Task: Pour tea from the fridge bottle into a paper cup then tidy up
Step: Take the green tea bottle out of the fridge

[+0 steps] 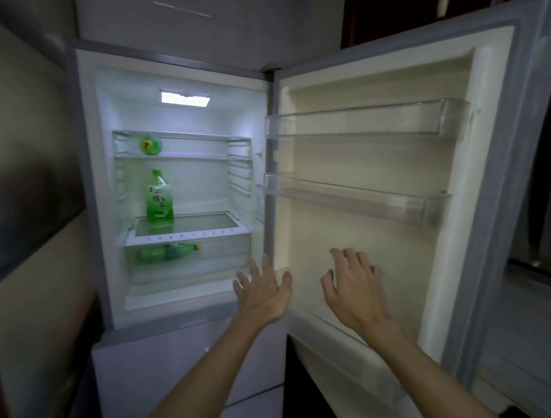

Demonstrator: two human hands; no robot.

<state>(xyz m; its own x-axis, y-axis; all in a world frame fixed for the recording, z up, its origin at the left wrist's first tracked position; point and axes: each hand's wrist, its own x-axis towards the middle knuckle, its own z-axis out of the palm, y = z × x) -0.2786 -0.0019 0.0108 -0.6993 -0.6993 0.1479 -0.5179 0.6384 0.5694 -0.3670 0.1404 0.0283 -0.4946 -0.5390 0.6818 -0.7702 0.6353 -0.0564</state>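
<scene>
The fridge (96, 188) stands open and lit. An upright green tea bottle (158, 197) with a green label stands on the middle glass shelf. A second green bottle (150, 145) lies on the top shelf with its cap toward me. A third green bottle (166, 251) lies on its side in the drawer below. My left hand (263, 291) hovers open at the fridge's lower right front edge, fingers spread, holding nothing. My right hand (354, 285) is open against the lower inside of the fridge door (350, 223). No paper cup is in view.
The door swings wide to the right, with two clear door bins (359, 121) holding nothing. A wall runs close along the left. Closed lower fridge compartments (167, 363) sit below the open one. A dark appliance shows at the far right edge.
</scene>
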